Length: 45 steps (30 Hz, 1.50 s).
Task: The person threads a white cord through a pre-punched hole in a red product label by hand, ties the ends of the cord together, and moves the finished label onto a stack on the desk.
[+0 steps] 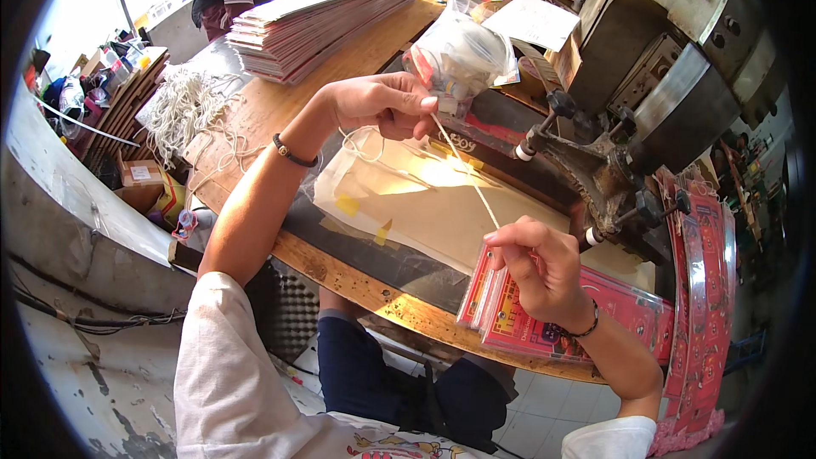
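Note:
A thin cream string [467,173] runs taut and slanting over the bench between my hands. My left hand [387,108] pinches its upper end between thumb and fingers, and a loose loop of string hangs below that hand. My right hand [537,265] is closed on the lower end, just above the left corner of a stack of red printed cards [616,304] in clear covers. Whether the string passes through the cards is hidden by my right fingers. Beneath the string lies a tan paper sheet [408,197] with yellow tape pieces.
Behind my left hand stands a tall stack of flat printed boards [319,24]. A heap of white strings [189,110] lies at the far left. A plastic bag [463,51] sits at the back, beside a heavy metal press [612,166]. Red printed strips [701,306] hang at right. Two people are beyond the bench.

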Motion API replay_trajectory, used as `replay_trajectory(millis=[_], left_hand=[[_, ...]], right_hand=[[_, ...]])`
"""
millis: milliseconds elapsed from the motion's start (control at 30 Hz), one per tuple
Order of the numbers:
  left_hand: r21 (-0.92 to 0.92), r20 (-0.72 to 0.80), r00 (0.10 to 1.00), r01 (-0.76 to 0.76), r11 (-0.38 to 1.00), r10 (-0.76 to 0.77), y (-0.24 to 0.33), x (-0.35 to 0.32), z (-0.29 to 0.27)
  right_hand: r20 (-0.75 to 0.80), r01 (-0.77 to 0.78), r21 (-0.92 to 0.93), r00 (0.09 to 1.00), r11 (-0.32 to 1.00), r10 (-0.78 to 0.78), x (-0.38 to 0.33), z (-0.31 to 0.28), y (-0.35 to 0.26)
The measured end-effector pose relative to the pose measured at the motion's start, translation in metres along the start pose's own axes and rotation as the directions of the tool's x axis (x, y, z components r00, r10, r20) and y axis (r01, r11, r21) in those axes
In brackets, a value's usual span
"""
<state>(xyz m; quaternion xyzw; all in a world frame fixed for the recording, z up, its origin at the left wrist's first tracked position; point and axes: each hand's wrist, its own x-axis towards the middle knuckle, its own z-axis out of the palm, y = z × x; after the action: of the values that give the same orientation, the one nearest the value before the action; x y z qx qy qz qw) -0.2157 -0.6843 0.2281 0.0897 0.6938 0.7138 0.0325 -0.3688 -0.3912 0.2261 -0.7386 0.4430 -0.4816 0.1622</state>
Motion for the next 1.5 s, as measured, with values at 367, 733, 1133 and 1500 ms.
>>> replay_trajectory(millis=[367,733,1133,1500], left_hand=[[0.867,0.076,0.868,-0.3,0.398,0.49,-0.005,0.051,0.107],[0.683,0.068,0.948,-0.272,0.678,0.312,-0.05,0.059,0.115],[0.446,0.057,0.964,-0.256,0.858,0.259,-0.057,0.065,0.105],[0.527,-0.031,0.976,-0.167,0.833,0.215,-0.063,0.068,0.11]], right_hand=[[-0.013,-0.036,-0.069,0.999,0.997,0.035,-0.002,0.002,-0.003],[0.071,0.018,-0.137,0.997,0.99,-0.009,0.0,0.003,0.001],[0.161,0.202,-0.258,0.973,0.945,-0.164,0.006,0.018,0.002],[0.233,0.251,-0.179,0.95,0.951,-0.207,0.007,0.015,0.005]])
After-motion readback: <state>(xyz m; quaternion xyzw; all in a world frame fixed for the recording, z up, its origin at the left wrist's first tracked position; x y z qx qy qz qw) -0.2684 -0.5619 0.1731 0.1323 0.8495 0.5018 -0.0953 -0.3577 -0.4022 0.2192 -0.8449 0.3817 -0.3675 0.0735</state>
